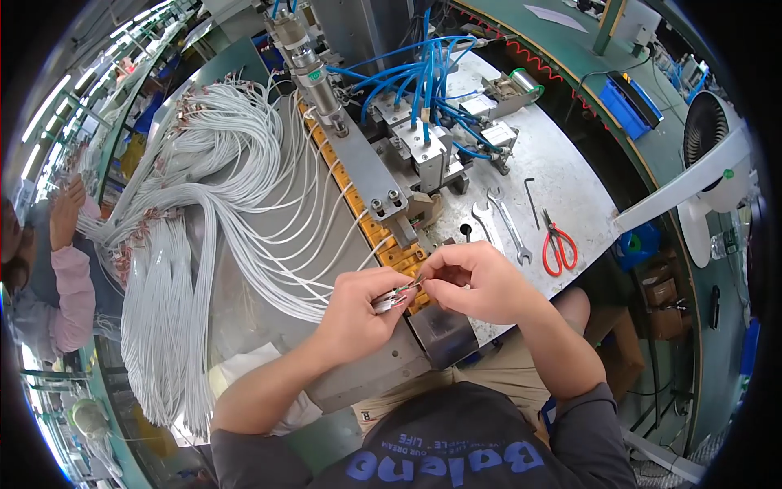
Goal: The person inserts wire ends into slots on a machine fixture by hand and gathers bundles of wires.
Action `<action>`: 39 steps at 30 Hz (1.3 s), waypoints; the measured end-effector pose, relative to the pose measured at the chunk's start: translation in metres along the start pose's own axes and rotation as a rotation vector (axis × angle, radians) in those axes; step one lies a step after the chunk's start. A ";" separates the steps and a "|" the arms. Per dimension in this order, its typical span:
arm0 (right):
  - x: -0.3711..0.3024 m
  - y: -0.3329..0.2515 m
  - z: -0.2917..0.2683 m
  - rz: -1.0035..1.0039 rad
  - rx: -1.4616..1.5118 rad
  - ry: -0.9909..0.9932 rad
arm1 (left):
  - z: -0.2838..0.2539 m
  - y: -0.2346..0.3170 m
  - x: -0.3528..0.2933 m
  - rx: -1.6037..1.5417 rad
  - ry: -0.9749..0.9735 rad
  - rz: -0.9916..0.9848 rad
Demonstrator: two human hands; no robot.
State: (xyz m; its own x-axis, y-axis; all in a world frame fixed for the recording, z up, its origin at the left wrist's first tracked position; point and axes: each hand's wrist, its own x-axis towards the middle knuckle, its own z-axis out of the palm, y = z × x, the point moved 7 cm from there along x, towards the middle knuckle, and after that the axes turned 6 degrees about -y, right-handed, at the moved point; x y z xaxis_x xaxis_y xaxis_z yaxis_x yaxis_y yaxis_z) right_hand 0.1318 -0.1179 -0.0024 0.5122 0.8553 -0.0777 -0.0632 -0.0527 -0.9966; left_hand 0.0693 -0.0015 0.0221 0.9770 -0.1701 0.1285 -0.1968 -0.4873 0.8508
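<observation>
Workshop, metal table (570,196) w/ orange strip (350,197). L hand (358,316) curls round a few white cable ends (390,302), by the strip's near end; R hand (482,285) seems to pinch their thin wires (413,284), thumb to finger. Prob. sorting wires; next move calls for steady fingertips.

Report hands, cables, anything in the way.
Left hand holding white cable ends; right hand pinching at thin wires. Fingers partly hide the contact.
</observation>
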 end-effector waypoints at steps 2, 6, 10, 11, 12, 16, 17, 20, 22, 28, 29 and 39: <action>0.000 -0.002 0.000 -0.004 -0.068 -0.007 | 0.000 0.002 0.000 0.014 -0.003 0.025; 0.001 0.012 0.002 0.110 0.153 -0.036 | 0.000 -0.003 -0.001 -0.082 -0.032 -0.088; -0.002 -0.008 0.000 -0.065 -0.139 -0.032 | -0.001 0.003 0.002 0.023 -0.019 0.025; -0.002 -0.008 0.002 -0.068 -0.138 -0.029 | 0.000 0.000 0.001 -0.025 -0.017 -0.005; -0.001 -0.009 0.002 -0.078 -0.151 -0.002 | 0.000 -0.003 0.000 -0.073 -0.016 -0.035; 0.000 -0.009 0.003 -0.110 -0.189 0.067 | 0.003 -0.009 -0.004 -0.131 0.019 -0.085; 0.001 -0.007 0.002 -0.121 -0.203 0.082 | 0.002 -0.011 -0.005 -0.139 0.037 -0.096; -0.002 0.008 -0.008 -0.001 -0.179 0.093 | 0.002 -0.014 -0.002 0.036 -0.068 -0.098; -0.002 0.029 -0.021 0.229 -0.105 0.073 | 0.005 -0.017 -0.003 0.123 -0.103 -0.110; 0.011 0.054 -0.034 0.307 -0.009 0.087 | 0.009 -0.020 0.002 0.474 -0.056 -0.099; 0.014 0.053 -0.036 0.249 -0.117 0.108 | 0.008 -0.022 0.003 0.498 -0.052 -0.101; 0.026 0.070 -0.038 0.219 0.067 -0.044 | 0.018 -0.018 0.002 0.662 -0.128 -0.099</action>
State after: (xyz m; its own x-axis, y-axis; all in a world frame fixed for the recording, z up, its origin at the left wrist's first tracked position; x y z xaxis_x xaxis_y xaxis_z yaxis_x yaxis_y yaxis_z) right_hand 0.1733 -0.1192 -0.0757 0.4427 0.8488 -0.2890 -0.2265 -0.2060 -0.9520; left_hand 0.0734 -0.0083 -0.0018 0.9835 -0.1783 -0.0301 -0.1559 -0.9202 0.3591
